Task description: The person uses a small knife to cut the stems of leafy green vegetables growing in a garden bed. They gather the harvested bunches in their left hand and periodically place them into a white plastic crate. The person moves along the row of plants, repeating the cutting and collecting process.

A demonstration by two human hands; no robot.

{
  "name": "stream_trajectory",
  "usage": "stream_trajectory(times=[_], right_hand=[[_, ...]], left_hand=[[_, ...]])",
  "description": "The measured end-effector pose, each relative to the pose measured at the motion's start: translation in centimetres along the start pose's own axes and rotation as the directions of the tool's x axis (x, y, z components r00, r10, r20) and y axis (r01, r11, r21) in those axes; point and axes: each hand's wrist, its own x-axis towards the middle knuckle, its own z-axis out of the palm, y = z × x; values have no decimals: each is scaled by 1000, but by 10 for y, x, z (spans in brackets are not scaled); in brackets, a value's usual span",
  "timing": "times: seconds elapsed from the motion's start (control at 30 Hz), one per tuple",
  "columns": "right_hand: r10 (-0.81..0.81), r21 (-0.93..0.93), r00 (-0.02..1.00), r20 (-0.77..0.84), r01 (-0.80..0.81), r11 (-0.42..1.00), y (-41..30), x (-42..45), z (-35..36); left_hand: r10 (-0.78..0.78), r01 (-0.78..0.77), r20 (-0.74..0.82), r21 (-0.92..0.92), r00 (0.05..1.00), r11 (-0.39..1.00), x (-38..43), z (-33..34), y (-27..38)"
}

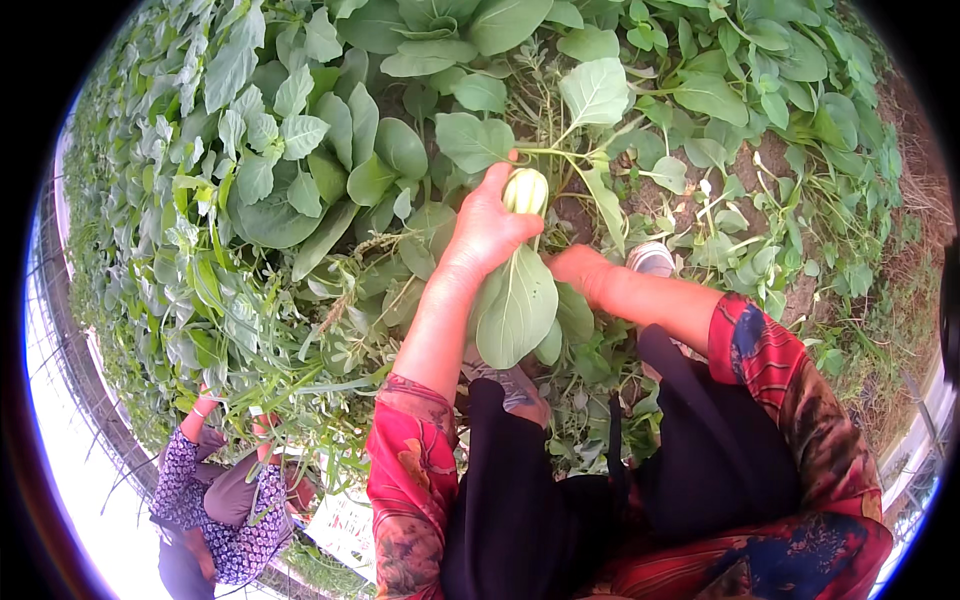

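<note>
My left hand [487, 225] grips a pak choi plant [526, 193] at mid-frame. Its pale green stalk base points away from me, and its broad leaves hang below the hand toward my knees. Just to the right, my right hand [577, 266] is low among the foliage beside those leaves. Its fingers are hidden, so what it touches cannot be made out. A branching weed with lobed leaves [596, 94] rises just beyond my left hand.
Dense leafy greens [375, 146] cover the bed ahead and to the left. Bare soil [750, 176] with uprooted or wilted stems lies at right. My shoes [651, 259] stand among the plants. Another person [225, 495] crouches at lower left beside a printed white sack or box [345, 529].
</note>
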Motion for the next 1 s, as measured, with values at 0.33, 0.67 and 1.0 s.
stream_trajectory(times=[0.33,0.67,1.0], right_hand=[[-128,-207,987,-98,105,973,35,1,17],[-242,201,720,-650,471,859,13,-5,-7],[-373,160,835,-405,467,870,-25,60,-28]], left_hand=[[-143,251,299,-361,943,898,-85,0,-26],[-102,186,362,-206,927,961,-117,4,-54],[50,61,547,-182,836,981,-122,14,-2]])
